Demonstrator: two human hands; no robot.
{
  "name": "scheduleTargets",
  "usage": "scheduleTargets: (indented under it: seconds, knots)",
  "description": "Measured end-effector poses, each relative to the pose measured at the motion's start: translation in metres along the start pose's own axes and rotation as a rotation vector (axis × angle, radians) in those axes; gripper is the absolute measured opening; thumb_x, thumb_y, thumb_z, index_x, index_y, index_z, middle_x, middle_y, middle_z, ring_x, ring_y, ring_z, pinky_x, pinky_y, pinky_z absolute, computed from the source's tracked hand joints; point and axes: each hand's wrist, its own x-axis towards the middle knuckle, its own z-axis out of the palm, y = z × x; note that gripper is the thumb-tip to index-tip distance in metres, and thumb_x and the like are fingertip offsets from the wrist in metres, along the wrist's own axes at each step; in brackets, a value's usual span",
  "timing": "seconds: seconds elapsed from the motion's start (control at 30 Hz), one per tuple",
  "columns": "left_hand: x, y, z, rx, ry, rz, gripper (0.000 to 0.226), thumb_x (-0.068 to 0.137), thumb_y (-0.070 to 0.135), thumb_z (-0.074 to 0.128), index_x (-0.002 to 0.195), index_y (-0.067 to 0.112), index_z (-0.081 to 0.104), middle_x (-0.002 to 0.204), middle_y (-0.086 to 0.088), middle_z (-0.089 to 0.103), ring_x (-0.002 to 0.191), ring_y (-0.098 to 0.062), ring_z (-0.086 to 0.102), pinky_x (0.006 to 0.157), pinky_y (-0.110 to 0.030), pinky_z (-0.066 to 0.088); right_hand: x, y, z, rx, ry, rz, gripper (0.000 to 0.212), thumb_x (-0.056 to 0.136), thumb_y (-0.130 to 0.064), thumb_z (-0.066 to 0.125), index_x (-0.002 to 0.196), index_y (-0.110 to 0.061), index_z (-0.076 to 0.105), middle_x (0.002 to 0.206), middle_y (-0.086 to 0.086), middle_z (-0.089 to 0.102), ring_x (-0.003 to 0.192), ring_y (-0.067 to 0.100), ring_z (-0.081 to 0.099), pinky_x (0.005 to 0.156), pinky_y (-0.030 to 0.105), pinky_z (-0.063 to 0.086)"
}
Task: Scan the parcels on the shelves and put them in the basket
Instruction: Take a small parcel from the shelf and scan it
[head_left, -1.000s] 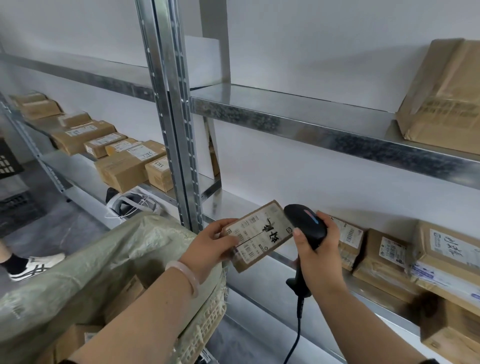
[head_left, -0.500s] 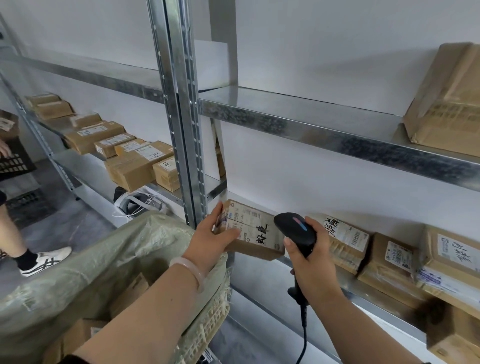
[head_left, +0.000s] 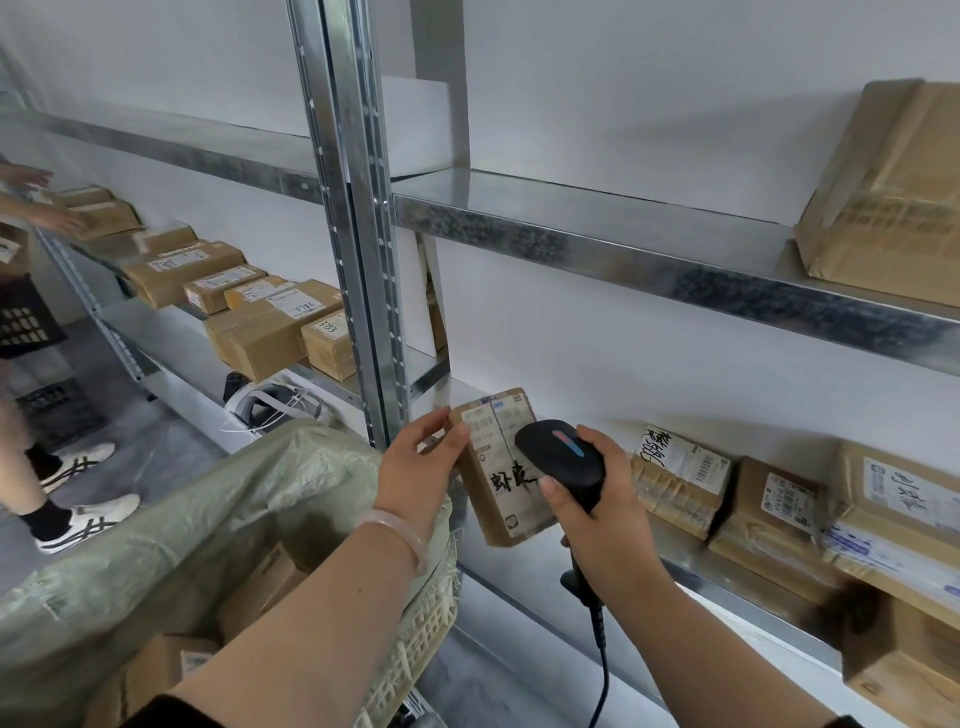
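In the head view, a small cardboard parcel (head_left: 501, 501) is gripped at its upper left edge by the left hand (head_left: 423, 457), with the thumb laid on the labelled face and the fingers curled behind it. The parcel is held tilted, label towards the camera, in front of the lower metal shelf (head_left: 545, 566). Directly right of this grip, a black barcode scanner (head_left: 563, 457) is clasped by the right hand (head_left: 602, 504), with the fingers wrapped round its handle. Its head overlaps the parcel's label; contact cannot be told. Below and left of the grip stands the basket (head_left: 415, 644), lined with a green woven sack (head_left: 208, 519) in which cartons (head_left: 161, 670) lie. Right of the scanner grip, a row of taped parcels (head_left: 680, 478) rests on the same shelf.
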Motion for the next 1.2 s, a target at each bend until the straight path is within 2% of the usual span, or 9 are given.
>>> scheduleTargets:
  seconds: [0.1,0.27,0.37,0.57,0.73,0.8,0.93,1.1,1.2]
  knots:
    - [-0.009,0.003,0.006,0.078,-0.168,0.024,0.058,0.091,0.014,0.069,0.139,0.038,0.049,0.112,0.001,0.072,0.099,-0.017,0.072,0.085,-0.036,0.059,-0.002,-0.003,0.000,-0.014,0.003,-0.004,0.062,0.089,-0.024,0.070,0.108,-0.072,0.036,0.105,-0.045,0.053,0.089,-0.005,0.061,0.075,0.031,0.058]
    - [-0.018,0.005,0.006,0.210,-0.279,0.023,0.097,0.084,-0.001,0.071,0.149,0.050,0.020,0.120,0.000,0.060,0.096,-0.018,0.071,0.081,-0.040,0.061,-0.004,-0.006,-0.001,-0.024,-0.003,-0.037,0.064,0.089,-0.023,0.071,0.109,-0.072,0.035,0.108,-0.046,0.052,0.096,-0.006,0.060,0.070,0.025,0.057]
    - [-0.016,0.007,0.002,0.209,-0.247,0.012,0.094,0.086,-0.003,0.069,0.150,0.050,0.025,0.127,-0.001,0.057,0.106,-0.025,0.067,0.086,-0.053,0.058,-0.004,-0.010,-0.003,-0.025,-0.017,-0.048,0.064,0.089,-0.023,0.070,0.109,-0.073,0.035,0.107,-0.046,0.051,0.093,-0.007,0.059,0.067,0.019,0.054]
    - [-0.016,0.005,-0.011,0.185,-0.183,0.087,0.089,0.089,-0.006,0.064,0.116,0.076,0.041,0.124,0.008,0.060,0.107,-0.022,0.067,0.082,-0.051,0.060,-0.009,-0.035,0.007,-0.050,-0.093,-0.120,0.057,0.089,-0.028,0.070,0.118,-0.064,0.036,0.108,-0.040,0.055,0.088,-0.006,0.062,0.070,0.014,0.052]
    - [-0.016,0.005,-0.029,0.224,-0.131,0.118,0.083,0.089,0.000,0.067,0.146,0.050,0.034,0.130,0.010,0.059,0.111,-0.021,0.065,0.087,-0.046,0.059,-0.015,-0.054,0.028,-0.078,-0.175,-0.143,0.049,0.087,-0.038,0.069,0.122,-0.055,0.039,0.107,-0.035,0.058,0.087,0.006,0.068,0.071,0.019,0.056]
    - [-0.017,0.005,-0.036,0.243,-0.124,0.139,0.082,0.088,0.000,0.068,0.147,0.047,0.034,0.122,0.019,0.062,0.110,-0.017,0.065,0.085,-0.038,0.060,-0.018,-0.058,0.036,-0.069,-0.198,-0.134,0.047,0.086,-0.043,0.068,0.121,-0.056,0.039,0.104,-0.033,0.060,0.083,0.006,0.069,0.066,0.018,0.054]
    - [-0.018,0.004,-0.052,0.252,-0.079,0.148,0.082,0.087,-0.004,0.067,0.150,0.039,0.035,0.118,0.010,0.063,0.108,-0.017,0.065,0.090,-0.038,0.058,-0.023,-0.061,0.049,-0.084,-0.211,-0.117,0.044,0.083,-0.053,0.063,0.116,-0.062,0.036,0.099,-0.026,0.063,0.078,0.004,0.069,0.058,0.016,0.052]
    - [-0.023,0.003,-0.072,0.288,-0.053,0.123,0.087,0.087,-0.007,0.066,0.139,0.054,0.032,0.106,0.033,0.062,0.108,-0.006,0.063,0.089,-0.028,0.057,-0.027,-0.064,0.061,-0.150,-0.228,-0.133,0.042,0.081,-0.058,0.060,0.114,-0.062,0.035,0.090,-0.022,0.064,0.072,0.001,0.068,0.054,0.013,0.050]
    - [-0.026,0.003,-0.083,0.284,-0.037,0.102,0.087,0.088,-0.006,0.065,0.151,0.041,0.027,0.115,0.024,0.059,0.116,-0.015,0.060,0.095,-0.037,0.055,-0.029,-0.065,0.070,-0.185,-0.248,-0.127,0.043,0.084,-0.052,0.063,0.116,-0.059,0.035,0.091,-0.019,0.064,0.072,0.003,0.068,0.056,0.015,0.052]
